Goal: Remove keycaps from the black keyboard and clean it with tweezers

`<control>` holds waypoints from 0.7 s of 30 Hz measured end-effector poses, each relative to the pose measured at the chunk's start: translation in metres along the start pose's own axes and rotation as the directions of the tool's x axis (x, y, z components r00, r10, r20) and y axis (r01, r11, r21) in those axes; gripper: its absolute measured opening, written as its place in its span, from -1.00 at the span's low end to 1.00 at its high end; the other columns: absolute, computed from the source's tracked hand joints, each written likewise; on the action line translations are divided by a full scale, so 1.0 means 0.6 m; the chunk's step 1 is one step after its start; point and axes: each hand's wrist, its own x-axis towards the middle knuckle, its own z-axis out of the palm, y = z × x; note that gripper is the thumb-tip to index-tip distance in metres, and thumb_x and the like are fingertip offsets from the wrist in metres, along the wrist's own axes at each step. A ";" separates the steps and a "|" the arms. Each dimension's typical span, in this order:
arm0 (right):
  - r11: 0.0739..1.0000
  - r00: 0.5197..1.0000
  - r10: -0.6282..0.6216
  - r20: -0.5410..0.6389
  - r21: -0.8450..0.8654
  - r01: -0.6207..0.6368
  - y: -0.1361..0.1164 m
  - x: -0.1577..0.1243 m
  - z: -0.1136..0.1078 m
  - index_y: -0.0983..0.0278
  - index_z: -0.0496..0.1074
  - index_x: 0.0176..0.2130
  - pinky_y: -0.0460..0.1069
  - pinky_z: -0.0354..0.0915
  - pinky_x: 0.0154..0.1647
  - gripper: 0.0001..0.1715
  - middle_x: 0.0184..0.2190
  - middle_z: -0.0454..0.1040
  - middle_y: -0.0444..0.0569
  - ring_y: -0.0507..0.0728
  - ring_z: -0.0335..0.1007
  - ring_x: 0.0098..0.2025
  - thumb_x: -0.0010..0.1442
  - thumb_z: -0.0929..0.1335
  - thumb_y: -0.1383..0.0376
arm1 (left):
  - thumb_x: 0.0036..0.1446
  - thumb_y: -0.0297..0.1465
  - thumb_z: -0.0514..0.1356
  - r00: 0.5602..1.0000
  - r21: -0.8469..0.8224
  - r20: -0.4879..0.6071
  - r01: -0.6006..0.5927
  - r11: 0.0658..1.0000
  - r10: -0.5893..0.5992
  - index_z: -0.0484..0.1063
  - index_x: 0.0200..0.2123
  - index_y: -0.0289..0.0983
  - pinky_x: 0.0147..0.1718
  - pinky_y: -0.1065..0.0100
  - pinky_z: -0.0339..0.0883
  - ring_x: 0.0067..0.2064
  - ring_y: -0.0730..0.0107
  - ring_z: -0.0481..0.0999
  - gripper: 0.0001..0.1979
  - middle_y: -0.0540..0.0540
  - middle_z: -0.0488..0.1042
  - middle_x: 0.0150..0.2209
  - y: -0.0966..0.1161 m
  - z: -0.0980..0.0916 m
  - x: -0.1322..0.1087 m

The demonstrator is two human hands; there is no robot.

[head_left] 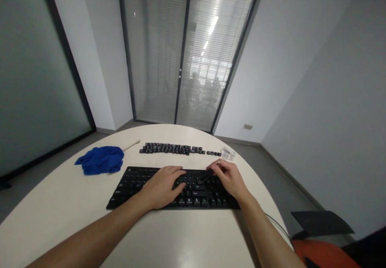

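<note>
A black keyboard (132,179) lies across the round table in front of me. Flat on its middle rests my left hand (165,183), palm down with thumb and fingers apart, holding nothing. My right hand (229,176) pinches a black keycap puller (206,176) over the right half of the keyboard. The puller's wire end reaches down to a key near the Enter area; whether it grips that key I cannot tell. Loose black keycaps (165,148) stand in rows behind the keyboard. Some key places at the keyboard's right side look bare.
On the left of the cream table (177,236) lies a crumpled blue cloth (104,160), with a thin white stick (132,145) beside it. Clear plastic (228,153) sits behind my right hand. A cable (279,224) runs off the right edge near a red-and-black chair (327,254).
</note>
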 end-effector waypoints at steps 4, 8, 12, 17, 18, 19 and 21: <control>1.000 1.000 -0.010 0.002 0.007 0.009 0.000 -0.001 0.000 0.27 0.50 -0.40 -0.05 0.30 -0.35 -0.63 -0.41 0.54 -0.04 0.09 0.41 -0.39 0.28 0.30 0.10 | 0.28 -0.21 0.06 1.000 0.012 0.006 0.004 1.000 -0.004 0.37 0.12 -0.17 0.21 0.11 0.15 0.19 0.17 0.34 -0.61 -0.12 0.37 0.18 0.001 -0.002 0.001; 1.000 1.000 -0.007 -0.004 0.002 0.007 0.001 -0.002 0.000 0.27 0.52 -0.38 -0.05 0.30 -0.36 -0.63 -0.41 0.55 -0.03 0.10 0.41 -0.39 0.27 0.30 0.09 | 0.28 -0.21 0.06 1.000 0.014 0.013 0.007 1.000 -0.007 0.37 0.11 -0.17 0.21 0.11 0.14 0.19 0.17 0.33 -0.61 -0.13 0.37 0.18 0.001 -0.002 0.001; 1.000 1.000 -0.016 -0.007 0.003 0.016 -0.002 -0.001 0.000 0.27 0.52 -0.40 -0.05 0.30 -0.35 -0.63 -0.41 0.55 -0.03 0.10 0.41 -0.39 0.27 0.31 0.09 | 0.28 -0.20 0.06 1.000 0.001 0.002 0.004 1.000 -0.004 0.36 0.12 -0.17 0.21 0.11 0.14 0.19 0.16 0.33 -0.61 -0.12 0.37 0.18 0.001 -0.001 0.000; 1.000 1.000 -0.020 -0.012 -0.001 0.020 -0.008 -0.001 0.000 0.26 0.51 -0.41 -0.04 0.28 -0.35 -0.62 -0.43 0.54 -0.04 0.10 0.40 -0.40 0.27 0.30 0.08 | 0.28 -0.20 0.06 1.000 -0.001 0.006 0.002 1.000 -0.002 0.36 0.12 -0.17 0.21 0.10 0.14 0.19 0.16 0.33 -0.61 -0.12 0.37 0.19 0.000 -0.001 0.000; 1.000 1.000 -0.020 -0.013 -0.002 0.020 -0.008 0.000 0.000 0.26 0.51 -0.41 -0.04 0.28 -0.35 -0.62 -0.43 0.54 -0.04 0.10 0.40 -0.40 0.27 0.30 0.09 | 0.28 -0.20 0.06 1.000 -0.003 0.006 0.003 1.000 -0.003 0.36 0.12 -0.17 0.21 0.10 0.14 0.19 0.16 0.33 -0.61 -0.12 0.37 0.19 0.000 0.000 0.000; 1.000 1.000 -0.022 -0.014 -0.001 0.022 -0.008 0.000 0.000 0.26 0.51 -0.42 -0.04 0.28 -0.35 -0.63 -0.43 0.54 -0.04 0.10 0.40 -0.40 0.27 0.30 0.09 | 0.28 -0.20 0.06 1.000 -0.004 0.006 0.004 1.000 -0.004 0.36 0.12 -0.17 0.21 0.10 0.14 0.19 0.16 0.33 -0.61 -0.13 0.37 0.19 0.000 0.000 0.000; 1.000 1.000 -0.025 -0.014 -0.001 0.025 -0.009 0.000 0.001 0.26 0.51 -0.42 -0.04 0.27 -0.34 -0.64 -0.43 0.54 -0.05 0.10 0.40 -0.40 0.27 0.31 0.10 | 0.28 -0.21 0.06 1.000 -0.002 0.008 0.005 1.000 -0.005 0.36 0.12 -0.17 0.21 0.11 0.13 0.20 0.17 0.33 -0.61 -0.13 0.36 0.19 0.000 -0.001 0.000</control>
